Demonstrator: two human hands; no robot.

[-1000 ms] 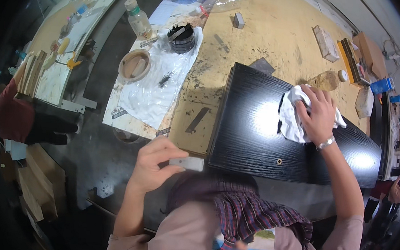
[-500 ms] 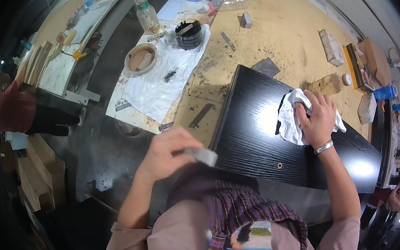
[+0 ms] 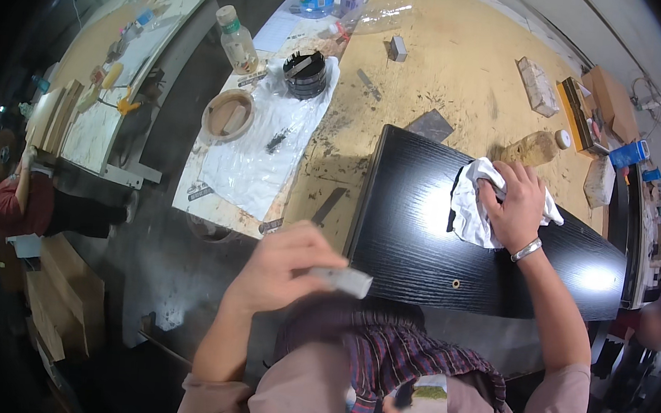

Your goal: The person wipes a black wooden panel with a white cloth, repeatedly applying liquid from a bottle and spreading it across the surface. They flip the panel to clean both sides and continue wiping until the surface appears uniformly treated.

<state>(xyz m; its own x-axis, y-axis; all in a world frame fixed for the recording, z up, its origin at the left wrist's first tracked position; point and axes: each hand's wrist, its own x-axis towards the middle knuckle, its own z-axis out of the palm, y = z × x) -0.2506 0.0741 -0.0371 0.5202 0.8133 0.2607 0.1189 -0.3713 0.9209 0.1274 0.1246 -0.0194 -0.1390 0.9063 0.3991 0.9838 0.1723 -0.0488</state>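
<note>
My left hand is closed around a small grey block, somewhat blurred. The block is at the near left corner of a black wood-grain board; whether it touches the board's edge I cannot tell. My right hand, with a silver bracelet at the wrist, presses a crumpled white cloth onto the board's upper face. The fingers curl over the cloth, and a dark patch shows along its left side. A small brass-coloured ring sits in the board near its front edge.
Past the board lie a bottle of yellowish liquid and a dark flat plate on the wooden table. To the left, a black-stained tub stands on plastic sheeting beside a tape roll. Another person is far left.
The grey block in my left hand has moved rightward along the board's near left corner. My right hand stays on the cloth. The view has shifted slightly.
</note>
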